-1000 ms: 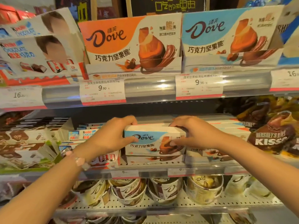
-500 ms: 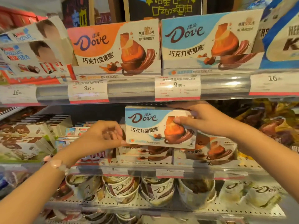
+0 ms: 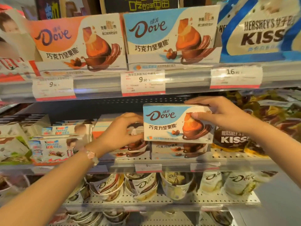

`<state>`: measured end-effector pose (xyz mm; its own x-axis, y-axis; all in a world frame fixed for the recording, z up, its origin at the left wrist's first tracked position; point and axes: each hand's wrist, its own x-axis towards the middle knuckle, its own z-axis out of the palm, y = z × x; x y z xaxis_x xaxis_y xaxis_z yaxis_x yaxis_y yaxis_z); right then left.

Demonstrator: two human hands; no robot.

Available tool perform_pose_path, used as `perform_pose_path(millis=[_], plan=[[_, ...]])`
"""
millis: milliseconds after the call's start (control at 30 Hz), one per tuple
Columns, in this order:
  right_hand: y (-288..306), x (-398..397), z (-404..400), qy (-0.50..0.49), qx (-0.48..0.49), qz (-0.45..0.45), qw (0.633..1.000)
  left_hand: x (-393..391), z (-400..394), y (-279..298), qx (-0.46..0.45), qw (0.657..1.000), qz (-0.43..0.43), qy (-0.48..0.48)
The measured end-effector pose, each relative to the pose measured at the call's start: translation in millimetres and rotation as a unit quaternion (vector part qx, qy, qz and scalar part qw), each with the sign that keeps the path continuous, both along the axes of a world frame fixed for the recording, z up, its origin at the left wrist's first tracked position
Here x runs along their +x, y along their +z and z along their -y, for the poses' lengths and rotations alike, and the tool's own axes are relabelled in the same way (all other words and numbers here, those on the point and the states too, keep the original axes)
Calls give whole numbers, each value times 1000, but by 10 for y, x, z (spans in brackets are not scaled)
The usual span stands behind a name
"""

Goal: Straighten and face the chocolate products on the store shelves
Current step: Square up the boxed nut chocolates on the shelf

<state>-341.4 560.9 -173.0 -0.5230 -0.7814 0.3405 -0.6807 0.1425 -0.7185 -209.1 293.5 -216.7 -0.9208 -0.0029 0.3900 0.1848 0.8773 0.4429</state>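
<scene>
My right hand (image 3: 224, 115) grips a blue Dove box (image 3: 162, 124) by its top right corner, thumb on the front. The box is upright and faces forward, lifted over the flat stack of blue Dove boxes (image 3: 177, 149) on the middle shelf. My left hand (image 3: 118, 132) is just left of the held box, over the stack of orange Dove boxes (image 3: 133, 152). Its fingers and thumb curl round the white end of the top orange box. On the upper shelf an orange Dove display box (image 3: 76, 43) and a blue one (image 3: 162, 35) stand facing forward.
Kinder chocolate boxes (image 3: 53, 147) lie left of the Dove stacks. Hershey's Kisses bags (image 3: 231, 139) sit to the right, and a bigger one (image 3: 263, 33) above. Dove tubs (image 3: 143, 185) fill the lower shelf. The upper shelf rail with price tags (image 3: 143, 82) hangs close above my hands.
My right hand lifted the blue Dove box off the stack, turned it upright and carried it to the right. My left hand let go of it and moved to the orange stack.
</scene>
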Motion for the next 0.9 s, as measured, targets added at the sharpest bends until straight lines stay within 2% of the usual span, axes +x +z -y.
perform_pose_path(millis=[167,333,467,667,767,900], plan=[[-3,-75,-350,-28,-10,37,999,-241,-180,-84,-20,999,39,-22],[18,-100,-490,-44,-7,38,998,-418,-288,-180,-112,994,0,15],[9,-110,-527,-51,-14,34,998,-464,-276,-120,-106,994,-1,-7],[6,-104,-581,-40,-19,31,999,-416,-311,71,89,996,7,-11],[10,-113,-612,-38,-33,29,998,-346,-283,218,245,970,0,-2],[7,-120,-599,-33,-27,20,999,-191,-147,380,323,946,-16,-26]])
